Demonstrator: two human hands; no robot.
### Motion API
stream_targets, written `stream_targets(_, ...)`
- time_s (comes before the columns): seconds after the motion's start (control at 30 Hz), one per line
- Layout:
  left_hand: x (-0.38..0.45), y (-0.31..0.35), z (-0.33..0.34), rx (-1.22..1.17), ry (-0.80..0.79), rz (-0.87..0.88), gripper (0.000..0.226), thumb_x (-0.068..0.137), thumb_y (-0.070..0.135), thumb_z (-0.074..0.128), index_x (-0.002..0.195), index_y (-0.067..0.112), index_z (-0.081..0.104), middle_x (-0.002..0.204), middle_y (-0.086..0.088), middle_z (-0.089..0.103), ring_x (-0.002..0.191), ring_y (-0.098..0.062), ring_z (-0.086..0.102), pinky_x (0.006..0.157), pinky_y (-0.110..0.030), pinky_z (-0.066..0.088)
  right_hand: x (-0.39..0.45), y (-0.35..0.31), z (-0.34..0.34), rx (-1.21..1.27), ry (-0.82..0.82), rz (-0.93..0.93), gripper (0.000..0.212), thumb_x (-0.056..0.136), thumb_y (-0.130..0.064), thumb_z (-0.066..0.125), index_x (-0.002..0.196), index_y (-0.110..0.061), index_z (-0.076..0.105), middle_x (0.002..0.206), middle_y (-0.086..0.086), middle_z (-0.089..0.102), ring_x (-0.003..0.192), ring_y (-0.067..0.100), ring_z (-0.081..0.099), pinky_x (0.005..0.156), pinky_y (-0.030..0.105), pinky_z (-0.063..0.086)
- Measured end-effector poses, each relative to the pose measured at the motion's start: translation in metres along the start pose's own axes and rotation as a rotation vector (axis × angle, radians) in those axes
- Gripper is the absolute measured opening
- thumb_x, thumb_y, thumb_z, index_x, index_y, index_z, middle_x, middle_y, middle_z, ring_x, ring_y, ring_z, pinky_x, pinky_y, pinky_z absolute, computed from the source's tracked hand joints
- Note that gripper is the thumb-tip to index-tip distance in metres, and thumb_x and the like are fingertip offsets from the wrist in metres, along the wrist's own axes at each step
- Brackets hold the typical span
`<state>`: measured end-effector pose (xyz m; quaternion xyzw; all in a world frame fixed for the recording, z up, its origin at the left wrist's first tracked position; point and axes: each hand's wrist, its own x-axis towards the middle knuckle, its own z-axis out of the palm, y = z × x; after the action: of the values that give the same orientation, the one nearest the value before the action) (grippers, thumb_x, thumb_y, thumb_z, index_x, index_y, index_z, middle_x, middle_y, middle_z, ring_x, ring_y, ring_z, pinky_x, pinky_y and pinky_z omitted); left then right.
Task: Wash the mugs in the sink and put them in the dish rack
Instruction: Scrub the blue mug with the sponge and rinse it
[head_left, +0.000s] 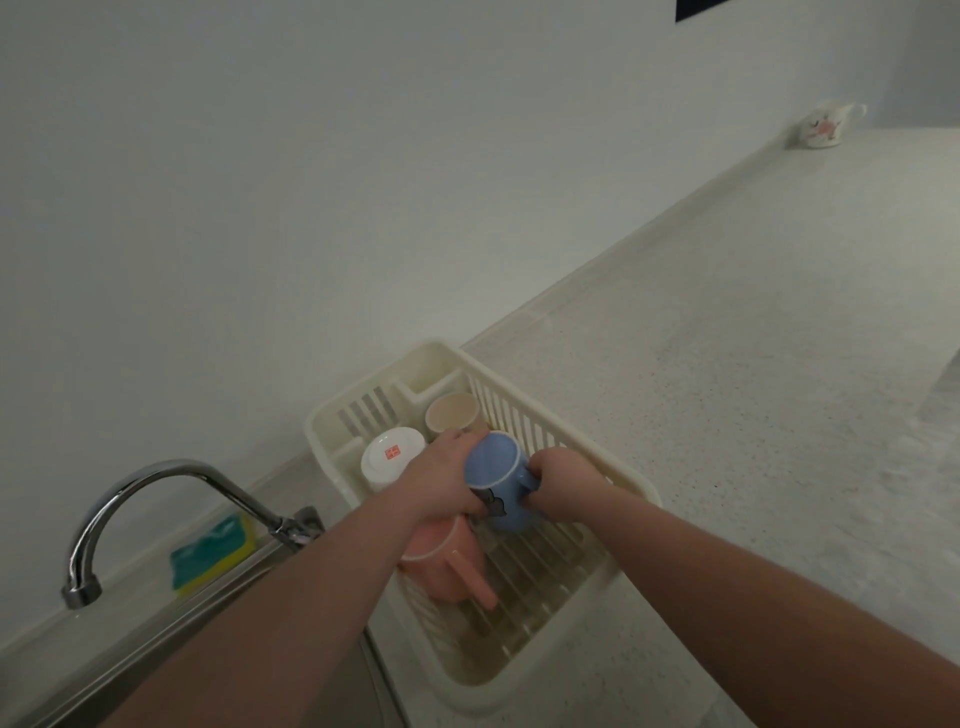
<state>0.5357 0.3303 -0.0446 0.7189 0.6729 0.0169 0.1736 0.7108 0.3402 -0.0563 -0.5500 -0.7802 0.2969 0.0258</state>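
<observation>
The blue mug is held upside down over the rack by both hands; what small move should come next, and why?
Probably lower the blue mug straight down onto the bare slats of the dish rack and let go. The left hand grips its body and the right hand its handle, and it is already inverted beside the pink mug, with free space beneath.

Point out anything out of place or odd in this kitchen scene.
One patterned mug sits alone at the far end of the counter, apart from the dish rack where the other mugs are. The blue mug, gripped by both hands, is upside down, as for draining.
</observation>
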Motion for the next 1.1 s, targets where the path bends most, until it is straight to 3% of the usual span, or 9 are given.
stream_targets(0.17,-0.004,-0.001,0.006,0.017,0.06,-0.015,0.084,0.075,0.025,0.075,0.148,0.022,0.033,0.153,-0.003,0.031,0.138,-0.02,0.034,0.11,-0.033,0.032,0.001,-0.003,-0.001,-0.005,-0.079,0.047,0.03,0.089,-0.032,0.06,0.067,-0.017,0.046,0.067,0.002,0.044,0.081,0.021,0.05,0.069,0.027,0.04)
stream_targets(0.23,-0.006,0.0,0.007,-0.007,0.053,-0.032,0.085,0.077,0.027,0.074,0.15,0.021,0.03,0.157,-0.003,0.027,0.142,-0.02,0.028,0.113,-0.032,0.027,0.001,-0.005,-0.002,-0.014,-0.115,0.042,0.019,0.091,-0.035,0.058,0.092,-0.017,0.057,0.077,0.006,0.048,0.084,0.021,0.049,0.071,0.028,0.04)
stream_targets(0.3,-0.009,0.002,0.006,-0.04,0.044,-0.051,0.086,0.08,0.029,0.073,0.151,0.021,0.026,0.158,-0.002,0.024,0.144,-0.019,0.024,0.113,-0.029,0.023,0.002,-0.004,-0.001,-0.03,-0.101,0.039,0.034,0.093,-0.035,0.054,0.113,-0.009,0.062,0.091,0.012,0.055,0.085,0.022,0.05,0.072,0.029,0.042)
stream_targets(0.53,-0.029,-0.001,-0.003,-0.111,0.088,-0.121,0.077,0.087,0.033,0.065,0.151,0.021,0.025,0.156,-0.002,0.029,0.14,-0.021,0.031,0.109,-0.03,0.028,-0.008,-0.007,0.002,-0.145,-0.113,-0.049,0.046,0.099,-0.02,0.043,0.143,-0.012,0.034,0.127,0.018,0.053,0.114,0.028,0.054,0.091,0.034,0.044)
stream_targets(0.63,-0.039,-0.006,-0.007,-0.118,0.12,-0.156,0.066,0.088,0.033,0.062,0.147,0.025,0.034,0.15,-0.001,0.04,0.136,-0.022,0.039,0.108,-0.034,0.033,-0.01,-0.011,0.0,-0.223,-0.065,-0.005,0.039,0.098,-0.018,0.043,0.136,-0.006,0.042,0.1,0.013,0.052,0.094,0.024,0.056,0.073,0.029,0.041)
stream_targets(0.73,-0.053,-0.012,-0.016,-0.063,0.148,-0.138,0.045,0.09,0.032,0.057,0.133,0.023,0.051,0.136,-0.002,0.054,0.125,-0.024,0.049,0.099,-0.034,0.04,-0.013,-0.022,-0.006,-0.227,0.051,0.036,0.029,0.096,-0.02,0.046,0.117,-0.001,0.055,0.113,0.016,0.061,0.105,0.029,0.061,0.079,0.032,0.047)
stream_targets(0.87,-0.077,-0.026,-0.028,-0.057,0.202,-0.16,0.037,0.095,0.036,0.053,0.128,0.02,0.056,0.138,-0.005,0.053,0.125,-0.027,0.049,0.097,-0.031,0.04,-0.019,-0.059,-0.013,-0.221,0.16,-0.027,0.034,0.097,-0.023,0.042,0.118,-0.001,0.058,0.122,0.017,0.06,0.11,0.03,0.058,0.087,0.032,0.046)
stream_targets(0.97,-0.102,-0.042,-0.037,-0.067,0.222,-0.187,0.04,0.094,0.041,0.053,0.127,0.02,0.058,0.137,-0.006,0.055,0.123,-0.026,0.051,0.099,-0.032,0.042,-0.027,-0.096,-0.009,-0.242,0.132,-0.119,0.029,0.091,-0.019,0.044,0.104,-0.003,0.064,0.114,0.017,0.064,0.096,0.03,0.06,0.082,0.031,0.045)
stream_targets(1.1,-0.143,-0.069,-0.049,-0.105,0.27,-0.219,0.032,0.093,0.037,0.054,0.119,0.019,0.063,0.122,-0.002,0.064,0.112,-0.021,0.058,0.092,-0.028,0.044,-0.035,-0.14,0.005,-0.23,0.19,-0.203,0.031,0.094,-0.032,0.047,0.1,-0.009,0.066,0.105,0.011,0.066,0.102,0.029,0.061,0.076,0.027,0.042)
